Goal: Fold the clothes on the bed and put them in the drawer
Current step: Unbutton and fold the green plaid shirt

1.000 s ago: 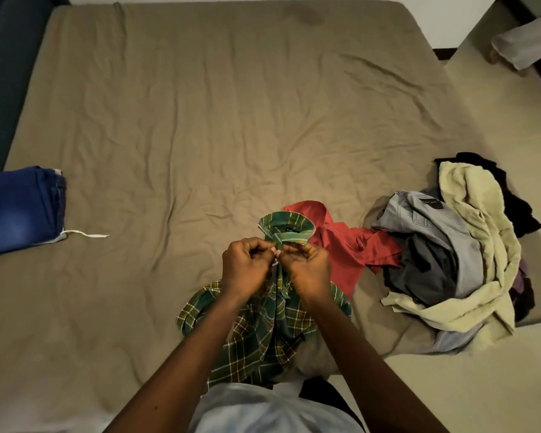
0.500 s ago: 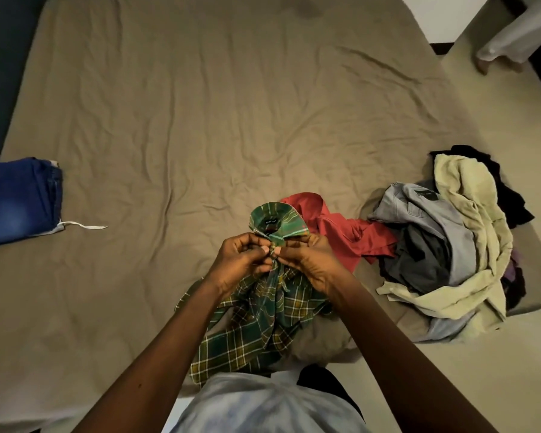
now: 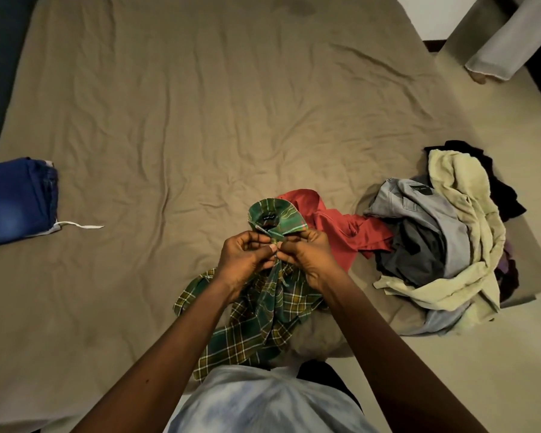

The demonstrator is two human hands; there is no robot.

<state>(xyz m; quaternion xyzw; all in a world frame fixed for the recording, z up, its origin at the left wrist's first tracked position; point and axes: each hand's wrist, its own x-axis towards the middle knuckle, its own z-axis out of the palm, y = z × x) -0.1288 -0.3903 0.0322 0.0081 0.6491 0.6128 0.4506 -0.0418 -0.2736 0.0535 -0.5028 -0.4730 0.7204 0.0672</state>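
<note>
still left hand [image 3: 243,261], right hand [image 3: 310,258] pinch plaid shirt [image 3: 264,312] below collar

green-and-yellow plaid cotton shirt [image 3: 256,320] hangs bunched, collar up, pinched at the neck between left hand [image 3: 242,264] and right hand [image 3: 311,260]; crumpled red garment [image 3: 336,228] just right of the right hand, loose heap of grey, pale-green and dark clothes [image 3: 444,245] further right, folded blue jeans [image 3: 13,201] well left of the left hand.

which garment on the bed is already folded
The blue jeans at the left edge of the bed, flat and squared; the others are crumpled.
</note>
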